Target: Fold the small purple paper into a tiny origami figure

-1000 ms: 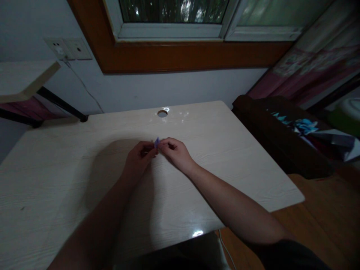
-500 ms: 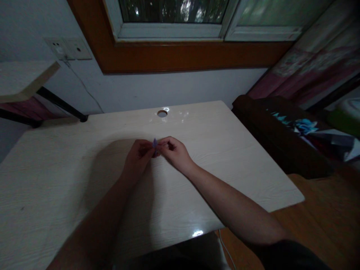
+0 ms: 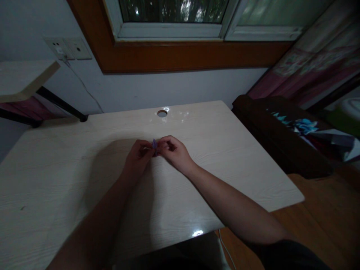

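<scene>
A small piece of folded purple paper (image 3: pixel 154 143) stands between my two hands, its pointed tip showing above the fingers. My left hand (image 3: pixel 137 154) pinches it from the left with thumb and forefinger. From the right, my right hand (image 3: pixel 173 150) grips it in the same way, the fingertips of both hands nearly meeting. Most of the paper's lower part is hidden behind the fingers. Both hands are just over the pale wood-grain table (image 3: pixel 219 150).
Near the table's back edge is a round cable hole (image 3: pixel 162 113). A raised shelf (image 3: pixel 25 80) on black legs stands at the left. Beyond the right edge sits a dark wooden piece of furniture (image 3: pixel 270 131) with blue paper-like items (image 3: pixel 305 125) on it. A window is behind.
The paper's tip has shifted very slightly left and down between the fingers. Both hands keep their hold and have barely moved.
</scene>
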The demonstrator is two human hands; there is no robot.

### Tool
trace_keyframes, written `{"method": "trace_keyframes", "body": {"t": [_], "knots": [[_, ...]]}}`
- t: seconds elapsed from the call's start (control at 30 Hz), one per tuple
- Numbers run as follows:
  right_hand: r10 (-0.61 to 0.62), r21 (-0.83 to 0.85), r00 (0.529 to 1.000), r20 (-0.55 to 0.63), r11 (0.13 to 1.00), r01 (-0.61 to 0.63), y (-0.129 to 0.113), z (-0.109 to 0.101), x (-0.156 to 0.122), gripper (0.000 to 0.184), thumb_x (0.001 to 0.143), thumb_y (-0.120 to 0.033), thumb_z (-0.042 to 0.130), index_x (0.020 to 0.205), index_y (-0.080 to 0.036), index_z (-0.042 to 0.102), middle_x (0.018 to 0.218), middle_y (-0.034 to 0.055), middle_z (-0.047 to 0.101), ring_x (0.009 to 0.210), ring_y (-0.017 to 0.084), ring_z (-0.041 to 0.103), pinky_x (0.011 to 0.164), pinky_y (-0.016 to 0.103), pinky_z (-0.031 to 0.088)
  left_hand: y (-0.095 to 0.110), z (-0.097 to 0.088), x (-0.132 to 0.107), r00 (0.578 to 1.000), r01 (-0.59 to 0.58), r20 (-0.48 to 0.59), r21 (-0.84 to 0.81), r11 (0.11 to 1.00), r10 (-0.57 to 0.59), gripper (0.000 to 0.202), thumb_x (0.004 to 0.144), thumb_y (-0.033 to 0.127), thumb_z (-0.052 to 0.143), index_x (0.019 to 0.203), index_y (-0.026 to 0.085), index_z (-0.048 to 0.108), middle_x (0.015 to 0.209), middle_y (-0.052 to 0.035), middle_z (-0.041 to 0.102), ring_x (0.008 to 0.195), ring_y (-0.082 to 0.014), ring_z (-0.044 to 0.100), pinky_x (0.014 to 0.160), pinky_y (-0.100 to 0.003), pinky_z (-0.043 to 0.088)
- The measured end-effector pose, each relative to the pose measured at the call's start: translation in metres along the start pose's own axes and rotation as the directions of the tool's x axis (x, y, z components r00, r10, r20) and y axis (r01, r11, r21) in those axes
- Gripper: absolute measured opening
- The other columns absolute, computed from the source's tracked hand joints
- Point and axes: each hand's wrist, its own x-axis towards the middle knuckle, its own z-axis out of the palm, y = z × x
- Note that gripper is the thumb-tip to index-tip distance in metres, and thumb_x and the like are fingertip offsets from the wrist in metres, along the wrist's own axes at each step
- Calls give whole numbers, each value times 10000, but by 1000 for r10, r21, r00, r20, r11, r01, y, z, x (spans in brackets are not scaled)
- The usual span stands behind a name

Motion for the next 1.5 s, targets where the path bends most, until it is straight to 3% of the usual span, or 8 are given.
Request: {"method": "trace_keyframes", "body": {"t": [0.47,0.93,1.5], "knots": [[6,-23,1000,18,1000,-5,-4,-2,-1,166,760,-288,732,867,-200,640,769,-15,609,655,110,546,613,252,438,-1,-1,-1,1000,19,-4,47,999,-19,252,782,318,742,915,191,570,859,0,665,745,-150,703,739,-311,580],[11,-21,998,59,1000,-9,-2,-5,-2,122,764,-226,694,877,-211,649,845,-2,623,715,126,587,690,286,508,3,-1,-3,999,21,38,-1,1000,-21,183,784,292,732,872,201,600,860,12,660,756,-140,695,767,-328,607],[-87,-56,994,67,994,91,-10,-5,-2,73,765,-176,680,813,-225,702,897,17,607,800,148,599,715,294,517,4,-1,-3,998,54,12,-17,998,-54,153,753,274,745,825,207,629,818,1,693,730,-164,699,743,-356,618]]}}
